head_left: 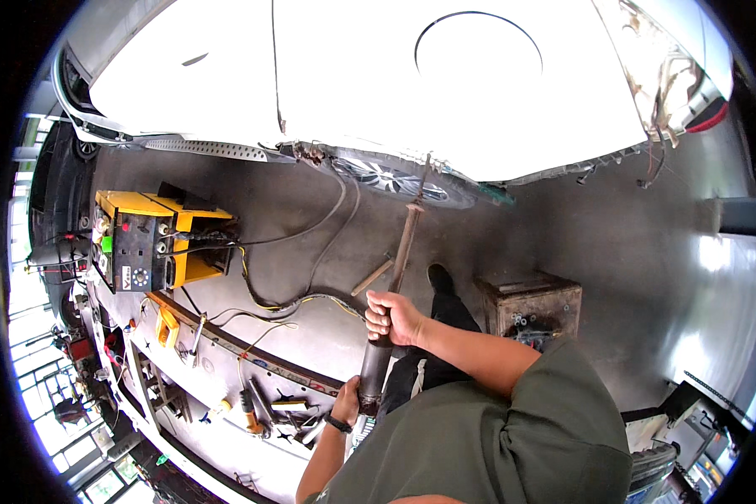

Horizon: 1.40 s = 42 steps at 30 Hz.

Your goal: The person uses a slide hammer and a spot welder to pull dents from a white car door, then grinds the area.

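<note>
We see both bare hands on a long metal pole (401,252) that runs from the person's lap up and away toward the side of a white car (353,84). The right hand (392,319) is wrapped about the pole's middle, its fingers (376,317) curled close together so that the pole passes through the fist; below them the pole thickens into a dark sleeve (376,370). The left hand (348,401) clasps the lower end of that sleeve from the left side, the thumb turned upward; most of its fingers lie behind the metal, and we cannot tell how far round they reach. A dark watch (338,424) sits on the left wrist. Beyond the right hand, the bare length of pole leads to a thin tip near the car's lower edge, in front of the wheel (386,176); whether the tip is fixed to the panel we cannot tell. On the floor (512,227), just left of the pole, we find a hammer (372,275), well apart from the left fingers. Dark cables (290,304) come in near the right hand from the left, where a yellow and black machine (134,239) stands. To the right of the person's leg is a worn box (533,302).
</note>
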Tool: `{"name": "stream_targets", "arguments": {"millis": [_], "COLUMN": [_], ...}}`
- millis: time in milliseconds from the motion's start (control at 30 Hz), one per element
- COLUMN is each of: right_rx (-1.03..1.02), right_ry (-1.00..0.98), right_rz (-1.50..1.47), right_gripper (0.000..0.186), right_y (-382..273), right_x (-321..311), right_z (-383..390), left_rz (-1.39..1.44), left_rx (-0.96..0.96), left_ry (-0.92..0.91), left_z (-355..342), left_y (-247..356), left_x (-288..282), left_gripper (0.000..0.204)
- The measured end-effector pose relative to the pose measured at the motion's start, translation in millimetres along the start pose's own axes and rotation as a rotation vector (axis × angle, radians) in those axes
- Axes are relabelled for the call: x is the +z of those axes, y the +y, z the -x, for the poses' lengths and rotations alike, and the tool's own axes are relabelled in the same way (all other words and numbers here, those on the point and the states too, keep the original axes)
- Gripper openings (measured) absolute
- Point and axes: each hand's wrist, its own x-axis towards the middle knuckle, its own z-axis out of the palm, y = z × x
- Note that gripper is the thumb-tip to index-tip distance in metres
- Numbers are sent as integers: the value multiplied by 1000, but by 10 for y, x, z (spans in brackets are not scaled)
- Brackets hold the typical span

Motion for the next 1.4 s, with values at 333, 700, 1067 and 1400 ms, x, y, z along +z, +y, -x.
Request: {"name": "stream_targets", "arguments": {"millis": [333, 700, 1067, 1400], "right_rx": [-22, -31, -81, -355], "right_ry": [55, 124, 191, 90], "right_rz": [61, 124, 218, 468], "right_gripper": [44, 33, 25, 36], "right_y": [-25, 251, 647, 276], "right_x": [91, 35, 497, 488], "right_z": [-135, -7, 414, 387], "left_rz": [-114, 44, -200, -846], "left_rx": [73, 130, 20, 121], "left_ry": [0, 16, -325, 230], "left_z": [-166, 459, 1360, 1692], "left_y": [2, -27, 98, 154], "left_x": [-136, 111, -84, 380], "left_gripper": [58, 57, 60, 38]}}
